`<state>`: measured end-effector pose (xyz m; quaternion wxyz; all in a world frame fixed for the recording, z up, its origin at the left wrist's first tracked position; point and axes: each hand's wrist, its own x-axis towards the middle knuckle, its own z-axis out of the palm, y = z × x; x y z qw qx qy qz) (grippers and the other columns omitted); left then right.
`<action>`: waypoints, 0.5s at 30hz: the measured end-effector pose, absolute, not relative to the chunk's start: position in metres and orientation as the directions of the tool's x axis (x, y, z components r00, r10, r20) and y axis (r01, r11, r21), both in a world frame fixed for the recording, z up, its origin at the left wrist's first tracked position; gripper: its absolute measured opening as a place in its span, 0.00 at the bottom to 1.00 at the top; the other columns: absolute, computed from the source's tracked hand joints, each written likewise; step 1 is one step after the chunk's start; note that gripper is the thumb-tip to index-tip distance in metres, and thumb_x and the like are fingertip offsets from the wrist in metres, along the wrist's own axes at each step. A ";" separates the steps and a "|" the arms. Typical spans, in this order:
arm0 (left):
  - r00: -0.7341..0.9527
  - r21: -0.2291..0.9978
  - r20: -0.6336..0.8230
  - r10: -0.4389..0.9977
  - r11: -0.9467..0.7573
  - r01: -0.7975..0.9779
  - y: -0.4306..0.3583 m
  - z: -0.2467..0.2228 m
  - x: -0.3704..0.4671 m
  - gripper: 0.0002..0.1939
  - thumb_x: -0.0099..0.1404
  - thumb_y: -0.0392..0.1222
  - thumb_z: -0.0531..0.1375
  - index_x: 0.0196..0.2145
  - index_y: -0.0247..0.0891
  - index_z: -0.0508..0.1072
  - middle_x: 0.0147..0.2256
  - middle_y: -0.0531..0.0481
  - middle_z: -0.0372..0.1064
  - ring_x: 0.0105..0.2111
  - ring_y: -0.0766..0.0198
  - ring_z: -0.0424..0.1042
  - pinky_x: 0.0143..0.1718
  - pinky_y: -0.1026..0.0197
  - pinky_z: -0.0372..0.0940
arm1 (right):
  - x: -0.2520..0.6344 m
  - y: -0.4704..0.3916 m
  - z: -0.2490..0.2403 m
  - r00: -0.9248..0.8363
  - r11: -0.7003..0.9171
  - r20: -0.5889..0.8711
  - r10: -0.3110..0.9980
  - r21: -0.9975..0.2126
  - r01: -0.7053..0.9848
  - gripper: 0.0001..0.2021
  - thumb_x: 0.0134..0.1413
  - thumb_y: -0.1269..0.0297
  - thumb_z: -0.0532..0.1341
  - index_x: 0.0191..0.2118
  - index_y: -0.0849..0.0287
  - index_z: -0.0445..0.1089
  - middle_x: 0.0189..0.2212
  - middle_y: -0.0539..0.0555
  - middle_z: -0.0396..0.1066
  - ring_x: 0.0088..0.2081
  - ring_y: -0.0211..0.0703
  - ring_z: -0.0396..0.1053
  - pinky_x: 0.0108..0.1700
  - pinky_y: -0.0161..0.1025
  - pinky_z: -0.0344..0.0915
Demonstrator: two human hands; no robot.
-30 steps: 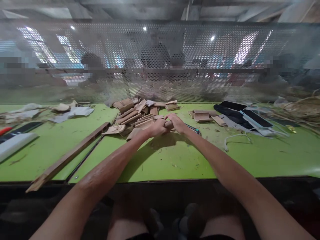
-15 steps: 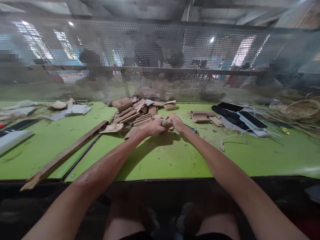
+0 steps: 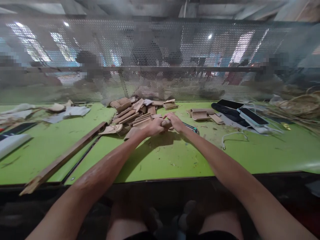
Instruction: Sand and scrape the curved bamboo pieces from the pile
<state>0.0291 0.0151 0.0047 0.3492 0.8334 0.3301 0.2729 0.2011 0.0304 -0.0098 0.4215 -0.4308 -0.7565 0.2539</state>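
Observation:
Both hands are together above the green table [image 3: 170, 160], in front of a pile of curved tan pieces [image 3: 123, 115] that look like bamboo or wood. My left hand [image 3: 154, 127] is closed round one end of a small curved tan piece [image 3: 166, 124]. From the other side, my right hand [image 3: 175, 122] has its bent fingers on the same piece, which is partly hidden by the fingers. A tool with a dark and teal handle [image 3: 191, 127], perhaps a cutter, lies behind my right wrist. Two or three similar tan pieces [image 3: 200, 114] rest to the right.
On the left are a long wooden stick [image 3: 67, 153] jutting over the front edge and crumpled paper [image 3: 76, 111]. At right lie a black phone [image 3: 230, 104], a light-blue phone [image 3: 253, 116], a white cable [image 3: 233, 135] and a woven basket [image 3: 300, 108]. A perforated screen [image 3: 160, 80] stands behind; people show through it.
The view has shifted slightly. Both hands stay on the small tan piece, with the right fingers a little lower and closer over it. Nothing else has visibly moved.

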 end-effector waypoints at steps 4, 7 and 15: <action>0.618 0.811 0.165 0.769 -0.463 0.359 0.013 0.009 0.029 0.03 0.48 0.35 0.59 0.23 0.34 0.69 0.23 0.51 0.66 0.23 0.68 0.63 0.26 0.64 0.60 | 0.192 0.026 -0.004 -0.300 0.550 0.462 0.834 -0.730 0.405 0.15 0.61 0.62 0.46 0.37 0.55 0.70 0.40 0.55 0.71 0.47 0.47 0.65 0.58 0.46 0.61; 0.631 0.805 0.149 0.761 -0.464 0.370 0.013 0.010 0.028 0.03 0.50 0.37 0.60 0.23 0.34 0.69 0.22 0.50 0.67 0.23 0.66 0.65 0.26 0.63 0.61 | 0.185 0.022 0.002 -0.318 0.602 0.512 0.798 -0.699 0.387 0.15 0.61 0.61 0.47 0.38 0.55 0.70 0.43 0.55 0.72 0.49 0.48 0.65 0.59 0.46 0.60; 0.613 0.855 0.206 0.763 -0.445 0.266 0.017 0.003 0.027 0.04 0.47 0.36 0.60 0.25 0.34 0.69 0.23 0.54 0.64 0.23 0.68 0.62 0.25 0.64 0.59 | 0.197 0.034 -0.012 -0.179 0.472 0.439 0.881 -0.785 0.400 0.15 0.60 0.57 0.47 0.38 0.54 0.68 0.34 0.52 0.67 0.40 0.46 0.65 0.48 0.43 0.65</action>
